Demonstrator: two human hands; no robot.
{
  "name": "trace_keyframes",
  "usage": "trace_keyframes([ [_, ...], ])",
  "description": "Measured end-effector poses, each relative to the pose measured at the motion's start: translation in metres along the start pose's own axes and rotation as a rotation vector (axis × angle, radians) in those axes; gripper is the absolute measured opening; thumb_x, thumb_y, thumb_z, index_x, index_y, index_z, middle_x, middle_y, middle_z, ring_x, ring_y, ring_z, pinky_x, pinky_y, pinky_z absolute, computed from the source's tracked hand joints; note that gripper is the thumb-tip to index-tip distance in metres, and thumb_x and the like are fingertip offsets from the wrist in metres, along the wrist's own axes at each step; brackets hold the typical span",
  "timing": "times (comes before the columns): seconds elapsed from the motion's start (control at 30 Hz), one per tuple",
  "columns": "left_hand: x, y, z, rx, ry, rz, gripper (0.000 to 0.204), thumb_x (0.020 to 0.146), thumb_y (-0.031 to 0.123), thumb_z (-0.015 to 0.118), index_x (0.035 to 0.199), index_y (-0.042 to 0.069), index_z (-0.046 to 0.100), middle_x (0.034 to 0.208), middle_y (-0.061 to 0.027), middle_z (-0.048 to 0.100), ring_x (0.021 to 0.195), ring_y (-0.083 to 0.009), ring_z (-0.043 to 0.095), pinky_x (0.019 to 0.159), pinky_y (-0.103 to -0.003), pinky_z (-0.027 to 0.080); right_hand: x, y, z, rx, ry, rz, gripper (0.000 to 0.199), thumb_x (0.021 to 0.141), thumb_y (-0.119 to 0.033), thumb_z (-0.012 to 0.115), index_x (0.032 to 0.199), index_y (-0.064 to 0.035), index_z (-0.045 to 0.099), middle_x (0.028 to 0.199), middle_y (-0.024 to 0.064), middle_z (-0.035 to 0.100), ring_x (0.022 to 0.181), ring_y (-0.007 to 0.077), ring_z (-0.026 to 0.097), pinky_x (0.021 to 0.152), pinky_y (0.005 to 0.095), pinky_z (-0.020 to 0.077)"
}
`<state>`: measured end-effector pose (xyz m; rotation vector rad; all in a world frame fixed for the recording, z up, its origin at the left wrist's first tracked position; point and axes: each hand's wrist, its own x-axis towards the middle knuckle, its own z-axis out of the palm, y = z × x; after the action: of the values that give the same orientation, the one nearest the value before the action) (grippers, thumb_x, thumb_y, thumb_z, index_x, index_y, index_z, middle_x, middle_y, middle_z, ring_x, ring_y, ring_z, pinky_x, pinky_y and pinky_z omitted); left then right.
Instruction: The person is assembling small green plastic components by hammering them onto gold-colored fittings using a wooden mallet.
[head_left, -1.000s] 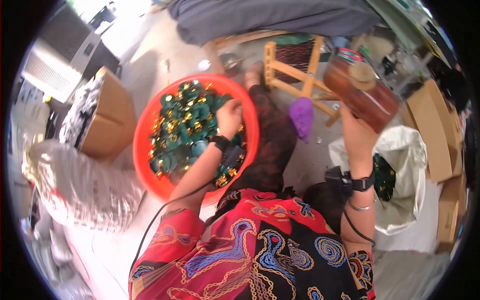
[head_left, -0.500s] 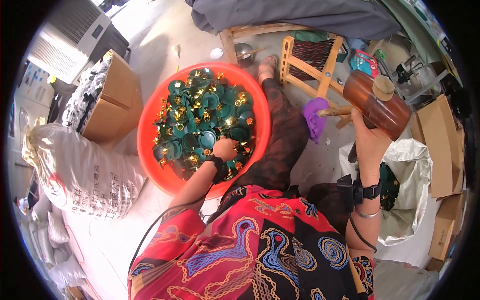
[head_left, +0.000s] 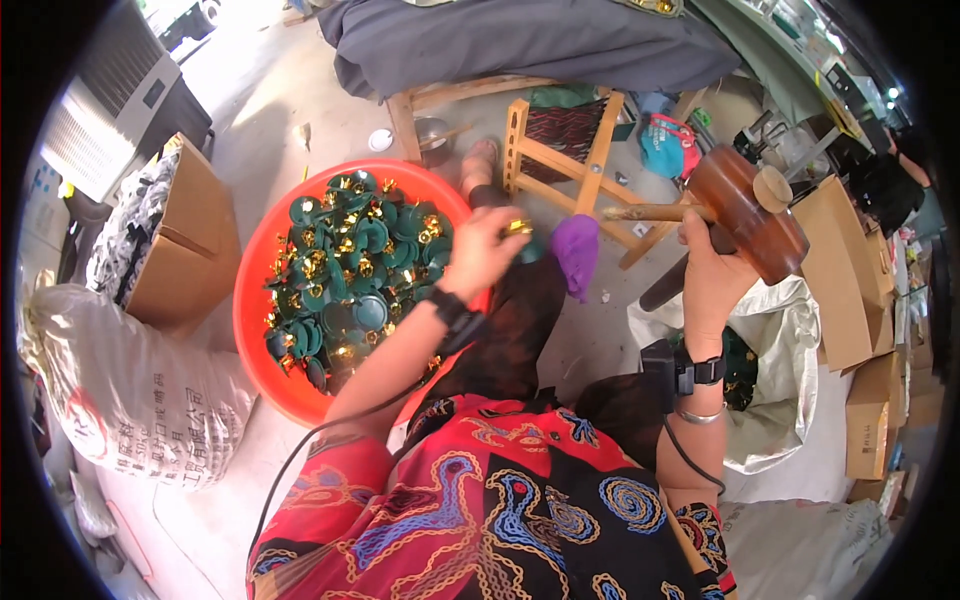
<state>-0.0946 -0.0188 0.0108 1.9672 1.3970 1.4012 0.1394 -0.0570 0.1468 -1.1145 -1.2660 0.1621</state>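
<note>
My left hand [head_left: 485, 245] is lifted above the right rim of a red-orange basin [head_left: 252, 345]. Between its fingers is a green disc piece with a gold crown-shaped top [head_left: 518, 228]; motion blurs the green part. Many similar green and gold pieces [head_left: 365, 245] fill the basin, lying at all angles. My right hand [head_left: 718, 280] grips a mallet with a brown, see-through cylindrical head [head_left: 745, 215] and a dark grip, partly covered by the hand. A thin wooden stick [head_left: 650, 212] also extends leftward from the fingers of that hand.
Left of the basin stand a full white woven sack [head_left: 150, 390] and a cardboard box [head_left: 185, 245] of grey strips. A wooden folding stool [head_left: 560, 165] and a purple cloth-like thing [head_left: 575, 258] lie ahead. An open white sack [head_left: 785, 420] holding green pieces stands right, beside cardboard boxes [head_left: 835, 270].
My left hand has risen out of the basin and moved right with a green and gold piece. My right hand still holds the mallet and stick. The whole view has shifted.
</note>
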Motion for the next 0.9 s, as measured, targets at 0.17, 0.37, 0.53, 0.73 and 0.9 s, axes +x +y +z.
trace_keyframes([
  [0.17, 0.032, 0.030, 0.071, -0.125, -0.058, 0.025, 0.034, 0.069, 0.008, 0.070, 0.102, 0.008, 0.063, 0.092, -0.0137, 0.061, 0.090, -0.0315, 0.059, 0.079, -0.036, 0.047, -0.002, 0.003, 0.004, -0.019, -0.014, 0.020, 0.024, 0.075, 0.000, 0.068, 0.094, 0.0031, 0.054, 0.080, 0.0074, 0.062, 0.068, 0.0137, 0.060, 0.064, 0.0257, 0.0484],
  [0.37, 0.030, 0.020, 0.085, -0.099, -0.073, 0.010, 0.036, 0.068, 0.012, 0.069, 0.104, 0.009, 0.062, 0.095, -0.0130, 0.060, 0.091, -0.0327, 0.056, 0.079, -0.043, 0.041, -0.002, -0.002, 0.021, -0.011, -0.105, 0.119, 0.028, 0.073, -0.004, 0.071, 0.096, 0.0042, 0.059, 0.093, 0.0079, 0.065, 0.088, 0.0153, 0.061, 0.080, 0.0292, 0.0468],
  [0.53, 0.029, 0.025, 0.088, -0.070, -0.051, 0.033, 0.039, 0.067, 0.009, 0.071, 0.104, 0.011, 0.061, 0.091, -0.0110, 0.061, 0.091, -0.0312, 0.057, 0.083, -0.041, 0.041, 0.002, 0.016, 0.039, -0.030, -0.198, -0.028, 0.025, 0.073, -0.003, 0.068, 0.096, 0.0022, 0.060, 0.089, 0.0098, 0.066, 0.082, 0.0144, 0.064, 0.072, 0.0273, 0.0483],
  [0.73, 0.030, 0.026, 0.082, -0.099, -0.067, 0.024, 0.037, 0.069, 0.012, 0.070, 0.105, 0.011, 0.061, 0.092, -0.0104, 0.060, 0.092, -0.0306, 0.056, 0.082, -0.040, 0.039, 0.002, 0.023, 0.049, -0.053, -0.329, -0.052, 0.021, 0.070, -0.002, 0.065, 0.091, 0.0028, 0.062, 0.081, 0.0102, 0.067, 0.076, 0.0190, 0.066, 0.066, 0.0302, 0.0490],
  [0.9, 0.031, 0.031, 0.083, -0.088, -0.078, 0.020, 0.028, 0.076, 0.020, 0.067, 0.102, 0.011, 0.063, 0.089, -0.0065, 0.062, 0.093, -0.0269, 0.054, 0.081, -0.039, 0.038, 0.012, 0.020, 0.048, -0.171, -0.378, -0.145, 0.021, 0.070, -0.012, 0.069, 0.083, 0.0040, 0.062, 0.071, 0.0153, 0.064, 0.069, 0.0274, 0.065, 0.060, 0.0329, 0.0482],
])
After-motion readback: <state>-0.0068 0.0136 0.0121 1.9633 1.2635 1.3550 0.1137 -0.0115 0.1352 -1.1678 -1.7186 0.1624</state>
